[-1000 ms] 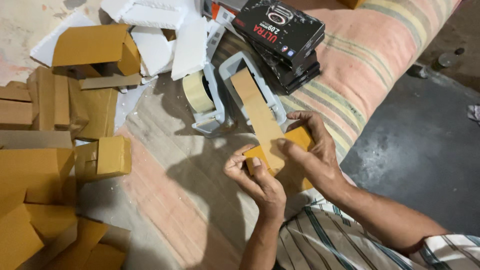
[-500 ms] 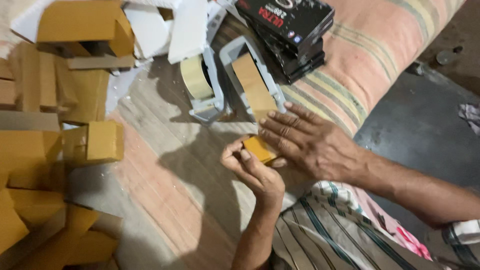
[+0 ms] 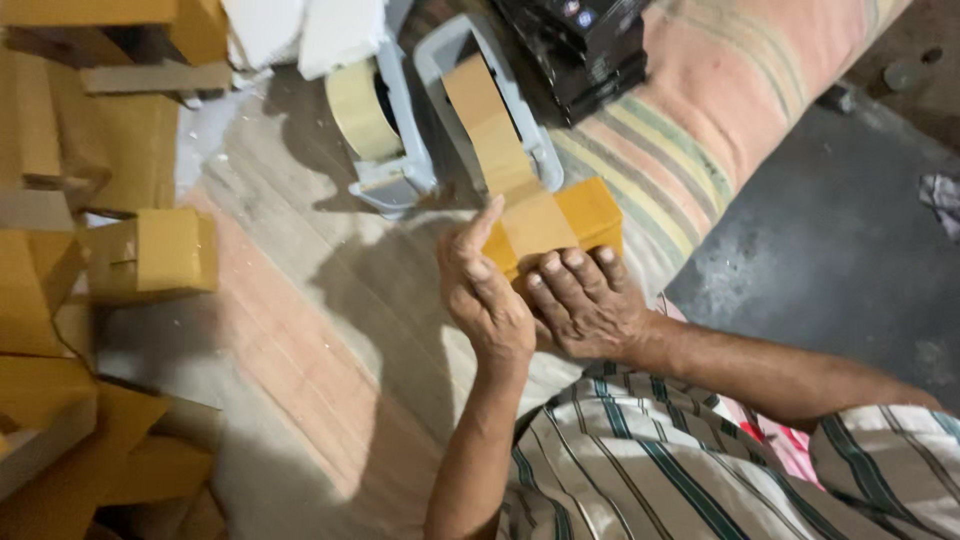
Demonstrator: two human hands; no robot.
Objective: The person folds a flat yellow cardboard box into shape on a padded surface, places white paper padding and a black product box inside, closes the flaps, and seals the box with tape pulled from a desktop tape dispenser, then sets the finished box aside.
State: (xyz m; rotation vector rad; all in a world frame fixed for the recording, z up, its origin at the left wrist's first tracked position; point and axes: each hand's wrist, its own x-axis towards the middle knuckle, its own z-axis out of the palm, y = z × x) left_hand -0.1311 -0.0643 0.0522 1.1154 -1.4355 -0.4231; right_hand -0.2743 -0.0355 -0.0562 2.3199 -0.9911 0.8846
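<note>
Box (image 3: pixel 585 215) now lifted toward dispenser (image 3: pixel 480 95), tape (image 3: pixel 505 170) stuck across it; both hands' fingers clamp it: left (image 3: pixel 485 295), right (image 3: pixel 590 300). Sealing underway.

Striped mat (image 3: pixel 330 330) bears tape dispensers (image 3: pixel 385 120) and small cardboard box (image 3: pixel 160 252)

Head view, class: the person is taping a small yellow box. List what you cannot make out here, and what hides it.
- Small yellow box: its near side is covered by the right hand and left hand.
- Tape strip: where it leaves the grey dispenser is hidden under the strip.
- Black boxes: cut off by the top edge.
- Cardboard stack: cut off by the left edge.
- Right palm: turned away.
</note>
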